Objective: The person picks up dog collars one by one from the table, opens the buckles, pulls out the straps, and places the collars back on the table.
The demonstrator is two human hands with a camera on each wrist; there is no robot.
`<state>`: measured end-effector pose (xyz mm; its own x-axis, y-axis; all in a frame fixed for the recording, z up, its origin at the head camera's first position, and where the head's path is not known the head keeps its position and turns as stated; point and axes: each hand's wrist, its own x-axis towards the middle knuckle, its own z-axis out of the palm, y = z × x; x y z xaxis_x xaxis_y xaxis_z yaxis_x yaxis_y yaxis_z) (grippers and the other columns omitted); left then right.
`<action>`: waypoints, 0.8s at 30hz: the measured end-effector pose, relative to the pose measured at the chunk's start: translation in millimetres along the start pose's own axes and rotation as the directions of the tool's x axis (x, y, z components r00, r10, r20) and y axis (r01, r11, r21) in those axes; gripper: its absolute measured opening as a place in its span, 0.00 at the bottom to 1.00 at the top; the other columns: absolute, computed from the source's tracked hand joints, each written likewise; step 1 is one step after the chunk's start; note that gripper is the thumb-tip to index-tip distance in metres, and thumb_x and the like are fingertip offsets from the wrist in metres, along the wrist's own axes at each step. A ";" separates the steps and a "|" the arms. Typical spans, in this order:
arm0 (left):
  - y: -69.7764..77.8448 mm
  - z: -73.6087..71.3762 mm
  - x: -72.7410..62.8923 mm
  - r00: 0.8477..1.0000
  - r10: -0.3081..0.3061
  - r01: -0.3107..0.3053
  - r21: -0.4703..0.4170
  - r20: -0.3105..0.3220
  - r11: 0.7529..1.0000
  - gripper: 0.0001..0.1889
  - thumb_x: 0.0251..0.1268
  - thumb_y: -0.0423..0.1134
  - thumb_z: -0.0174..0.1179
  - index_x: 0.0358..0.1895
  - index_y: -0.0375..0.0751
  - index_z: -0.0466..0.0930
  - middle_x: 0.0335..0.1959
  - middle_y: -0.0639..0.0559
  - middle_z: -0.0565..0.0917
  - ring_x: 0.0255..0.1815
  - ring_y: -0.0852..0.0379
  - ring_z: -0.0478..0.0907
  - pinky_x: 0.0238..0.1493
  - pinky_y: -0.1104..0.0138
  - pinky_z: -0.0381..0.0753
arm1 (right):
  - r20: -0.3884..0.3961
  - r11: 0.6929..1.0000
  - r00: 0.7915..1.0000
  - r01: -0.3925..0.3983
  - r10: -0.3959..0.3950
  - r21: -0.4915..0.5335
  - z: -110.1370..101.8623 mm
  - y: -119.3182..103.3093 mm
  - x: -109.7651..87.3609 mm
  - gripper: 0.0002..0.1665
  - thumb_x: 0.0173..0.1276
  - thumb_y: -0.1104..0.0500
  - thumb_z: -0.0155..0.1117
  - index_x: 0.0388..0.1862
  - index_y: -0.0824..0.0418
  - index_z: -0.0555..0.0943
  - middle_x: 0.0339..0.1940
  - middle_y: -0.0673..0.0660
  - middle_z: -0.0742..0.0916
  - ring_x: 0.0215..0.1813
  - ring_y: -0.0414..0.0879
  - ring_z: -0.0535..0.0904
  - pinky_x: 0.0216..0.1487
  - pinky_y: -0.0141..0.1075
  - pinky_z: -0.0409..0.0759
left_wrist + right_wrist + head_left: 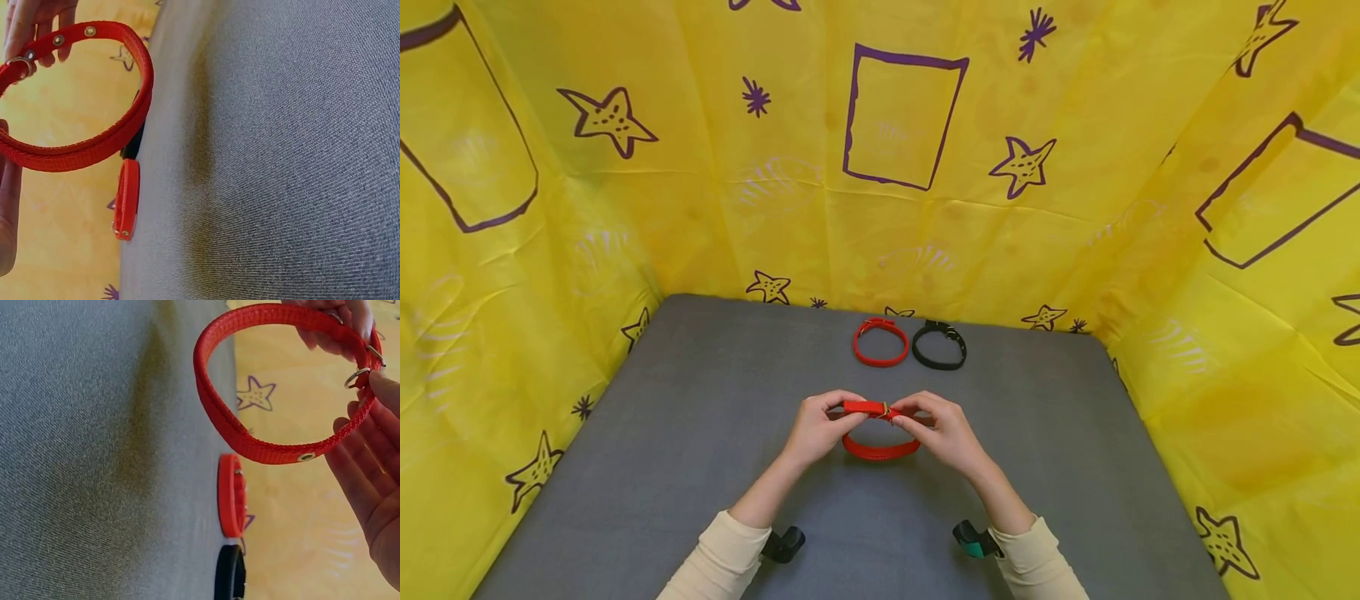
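Observation:
Between both hands a red pet collar (881,452) is held up over the grey table, formed into a loop with its buckle (886,410) at the top. My left hand (820,427) pinches the strap left of the buckle between thumb and fingers. On the other side, my right hand (946,429) pinches the band right beside the buckle. Metal eyelets show along the strap in the left wrist view, and a D-ring (357,378) hangs by the right thumb in the right wrist view.
Farther back on the grey tabletop (737,375) lie a second red collar (881,362) and a black collar (939,365), side by side and both looped. Yellow cloth (790,225) with purple drawings walls the table at the back and sides.

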<state>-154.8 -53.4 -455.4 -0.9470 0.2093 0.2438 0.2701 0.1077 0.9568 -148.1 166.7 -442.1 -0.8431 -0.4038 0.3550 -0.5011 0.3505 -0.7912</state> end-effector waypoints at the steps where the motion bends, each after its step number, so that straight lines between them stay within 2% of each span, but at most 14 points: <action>1: -0.5 -0.2 0.1 1.000 -0.003 0.003 -0.010 -0.003 1.000 0.04 0.58 0.25 0.67 0.36 0.28 0.85 0.33 0.40 0.86 0.32 0.59 0.84 0.39 0.68 0.84 | 0.001 1.000 1.000 0.011 -0.011 -0.007 -0.1 0.0 0.2 0.10 0.61 0.71 0.69 0.43 0.68 0.84 0.38 0.60 0.86 0.38 0.51 0.85 0.43 0.44 0.85; 6: -3.7 -4.7 0.0 0.999 -0.033 0.031 -0.069 -0.035 0.997 0.06 0.58 0.24 0.66 0.38 0.26 0.84 0.35 0.37 0.86 0.33 0.49 0.85 0.37 0.69 0.84 | -0.026 0.997 0.999 0.044 -0.046 -0.067 -1.4 0.3 -0.1 0.10 0.60 0.72 0.69 0.41 0.68 0.84 0.37 0.60 0.86 0.37 0.51 0.84 0.40 0.42 0.85; 8: -4.0 -7.4 0.2 0.998 -0.040 0.037 -0.077 -0.043 0.996 0.06 0.59 0.24 0.65 0.39 0.25 0.84 0.35 0.37 0.85 0.32 0.47 0.84 0.37 0.70 0.83 | -0.042 0.996 0.998 0.036 -0.040 -0.085 -3.3 1.5 -1.3 0.09 0.60 0.71 0.69 0.41 0.67 0.84 0.37 0.60 0.86 0.38 0.51 0.84 0.40 0.40 0.85; 9: -3.8 -8.4 0.5 0.998 -0.041 0.038 -0.076 -0.045 0.996 0.06 0.59 0.24 0.65 0.39 0.26 0.84 0.35 0.37 0.85 0.32 0.50 0.84 0.37 0.70 0.84 | -0.047 0.996 0.998 0.028 -0.032 -0.087 -4.4 2.4 -2.0 0.09 0.61 0.71 0.69 0.41 0.67 0.84 0.38 0.59 0.86 0.38 0.50 0.84 0.40 0.41 0.85; 13: -3.3 -8.8 0.1 0.998 -0.048 0.045 -0.077 -0.038 0.996 0.06 0.60 0.25 0.65 0.39 0.26 0.84 0.35 0.37 0.85 0.31 0.52 0.83 0.37 0.69 0.84 | -0.048 0.997 0.999 0.010 -0.014 -0.078 -6.7 6.3 -4.5 0.09 0.63 0.69 0.68 0.42 0.66 0.84 0.38 0.58 0.86 0.38 0.49 0.84 0.40 0.40 0.85; 18: -4.9 -5.8 -1.3 0.998 -0.048 0.045 -0.078 -0.038 0.996 0.06 0.60 0.24 0.64 0.39 0.25 0.84 0.35 0.37 0.85 0.31 0.42 0.82 0.37 0.69 0.84 | -0.044 0.999 0.999 0.009 -0.011 -0.048 -3.5 8.3 -4.9 0.09 0.62 0.71 0.68 0.43 0.67 0.84 0.39 0.60 0.86 0.37 0.52 0.84 0.40 0.40 0.85; 20: -6.1 -5.1 -1.4 0.999 -0.036 0.033 -0.082 -0.037 0.996 0.06 0.60 0.24 0.64 0.39 0.24 0.83 0.34 0.37 0.85 0.31 0.45 0.81 0.36 0.69 0.84 | -0.046 0.999 0.999 0.012 -0.014 -0.042 -2.5 9.0 -5.2 0.09 0.62 0.71 0.68 0.42 0.67 0.84 0.39 0.60 0.86 0.37 0.53 0.83 0.40 0.40 0.85; 24: -21.4 -4.3 1.4 0.998 -0.025 0.021 -0.079 -0.050 0.997 0.06 0.60 0.24 0.64 0.39 0.25 0.84 0.34 0.37 0.85 0.31 0.54 0.81 0.39 0.69 0.83 | -0.058 0.999 0.998 0.018 -0.021 -0.046 -2.1 9.6 -5.5 0.09 0.62 0.71 0.68 0.42 0.67 0.84 0.38 0.59 0.86 0.37 0.51 0.83 0.39 0.40 0.85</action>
<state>-162.6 -59.7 -474.9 -0.9609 0.1576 0.2277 0.2359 0.0350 0.9712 -148.7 174.1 -450.6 -0.8425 -0.3612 0.3997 -0.5246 0.3817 -0.7610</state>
